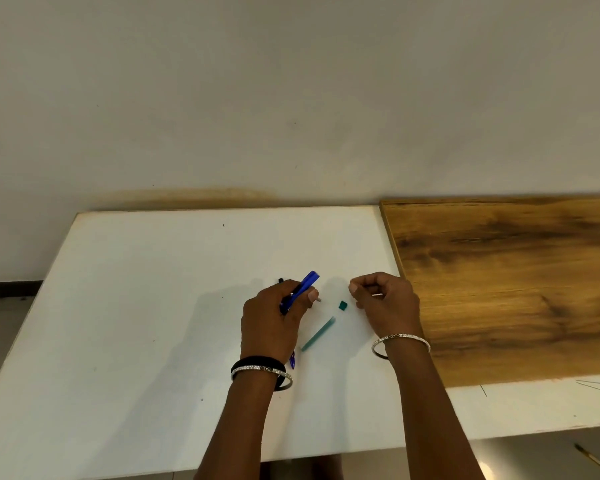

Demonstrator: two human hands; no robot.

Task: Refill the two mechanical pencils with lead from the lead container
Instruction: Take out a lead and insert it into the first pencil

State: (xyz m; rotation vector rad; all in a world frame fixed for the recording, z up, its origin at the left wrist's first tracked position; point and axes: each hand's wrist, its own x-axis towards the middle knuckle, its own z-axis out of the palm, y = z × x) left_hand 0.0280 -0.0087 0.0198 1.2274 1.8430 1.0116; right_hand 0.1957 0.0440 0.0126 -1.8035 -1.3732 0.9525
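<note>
My left hand (274, 317) grips a blue mechanical pencil (308, 283), whose upper end points up and to the right. A small metal part (318, 300) shows at my left thumb tip. A second pencil lies mostly hidden under that hand; only its blue end (292, 360) and a black end behind the knuckles show. My right hand (385, 299) is pinched on a thin lead (377, 294), a short way to the right of the pencil. Between my hands, the teal lead container (318, 334) lies on the white table (136, 306), with its teal cap (343, 305) off beside it.
A brown wooden board (506, 289) covers the table's right part. A few thin loose leads (589, 384) lie near the right front edge. A yellow pencil (591, 457) lies on the floor at the lower right. A plain wall stands right behind the table.
</note>
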